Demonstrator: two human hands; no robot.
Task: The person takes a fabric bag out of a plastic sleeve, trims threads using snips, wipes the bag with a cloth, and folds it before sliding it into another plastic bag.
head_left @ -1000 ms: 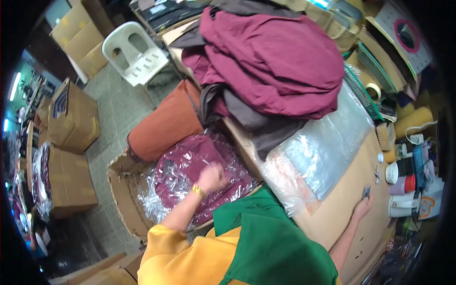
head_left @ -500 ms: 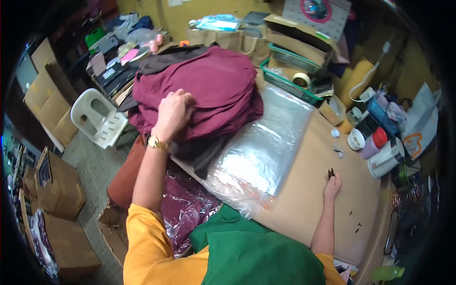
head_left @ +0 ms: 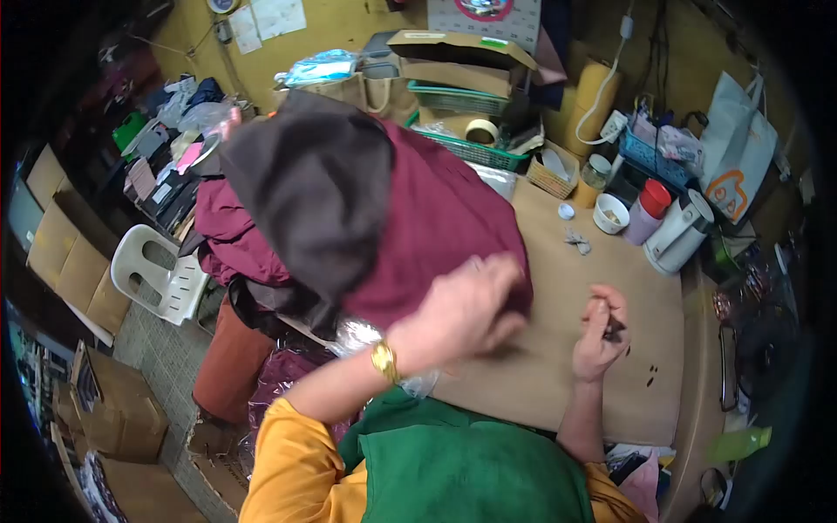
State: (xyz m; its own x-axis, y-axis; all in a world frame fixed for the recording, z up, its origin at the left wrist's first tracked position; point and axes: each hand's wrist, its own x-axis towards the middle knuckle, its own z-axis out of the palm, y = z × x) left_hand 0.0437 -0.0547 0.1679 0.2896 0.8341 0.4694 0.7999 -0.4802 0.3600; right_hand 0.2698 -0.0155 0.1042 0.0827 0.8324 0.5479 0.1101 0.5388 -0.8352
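A large maroon cloth garment (head_left: 462, 205) with a dark grey-brown part (head_left: 323, 192) spreads over the left and middle of the table. My left hand (head_left: 466, 305), with a gold watch at the wrist, is at the garment's lower right edge. Its fingers are curled on the cloth and smeared by motion. Over the bare right side of the table, my right hand (head_left: 602, 336) is closed around a small dark tool (head_left: 615, 329), possibly thread snips, mostly hidden by the fingers. The clear plastic sheeting (head_left: 356, 336) is largely covered by the garment.
At the back stand green baskets (head_left: 488, 152), a tape roll (head_left: 481, 132) and a cardboard box (head_left: 453, 61). A white bowl (head_left: 610, 213), a red-lidded bottle (head_left: 649, 209) and a white kettle (head_left: 680, 231) line the right side. A white chair (head_left: 161, 275) stands on the left.
My left hand has swung right, and the maroon garment now extends across the plastic sheeting with its dark part upward. My right hand has turned, fingers up, still around the dark tool. The view has shifted.
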